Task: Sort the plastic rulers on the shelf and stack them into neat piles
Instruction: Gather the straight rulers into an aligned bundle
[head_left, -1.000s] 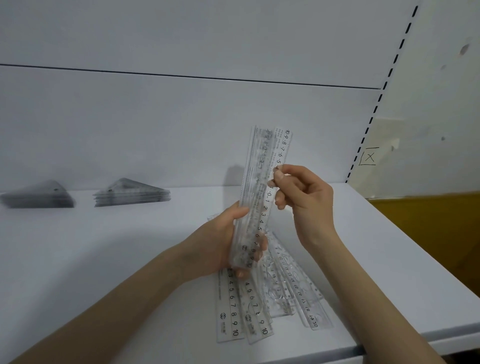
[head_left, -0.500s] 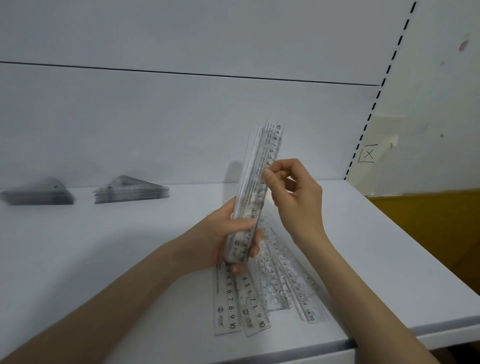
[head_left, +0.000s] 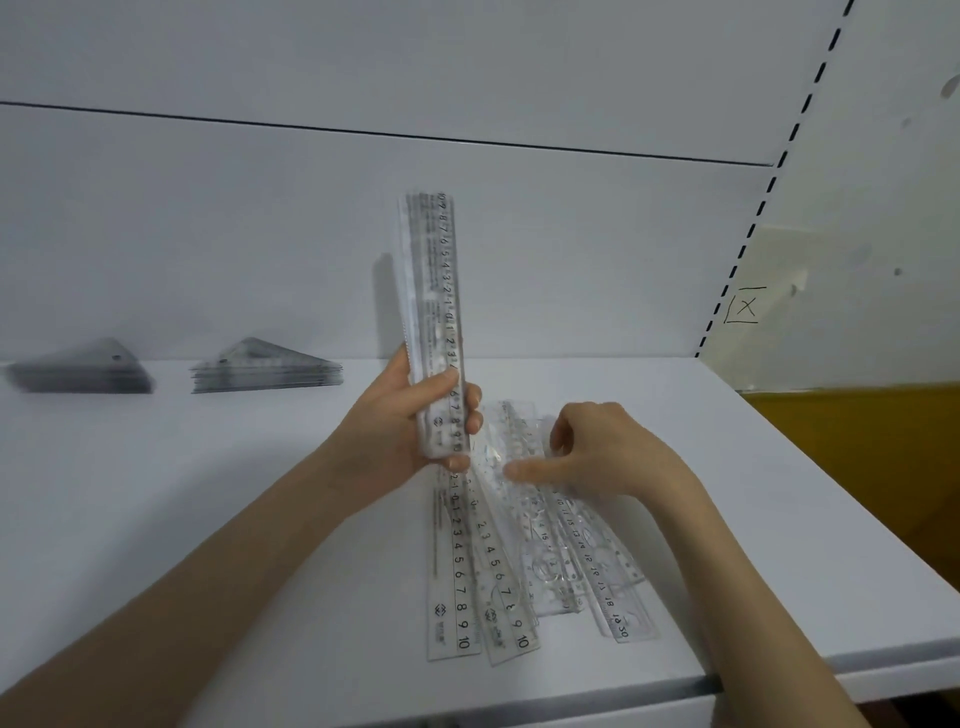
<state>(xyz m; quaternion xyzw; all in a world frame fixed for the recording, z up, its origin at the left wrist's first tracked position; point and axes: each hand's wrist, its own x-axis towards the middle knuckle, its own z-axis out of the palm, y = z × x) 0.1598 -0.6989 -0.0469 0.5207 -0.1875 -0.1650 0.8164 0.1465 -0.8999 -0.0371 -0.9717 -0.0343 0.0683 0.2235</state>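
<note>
Hand-drawn boxed X (head_left: 746, 306) on the side wall (head_left: 883, 182), beside a slotted upright (head_left: 769, 189), above a mustard panel (head_left: 857, 467).

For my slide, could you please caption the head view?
Left hand grips an upright ruler bundle; right hand over loose rulers on the shelf.
</note>
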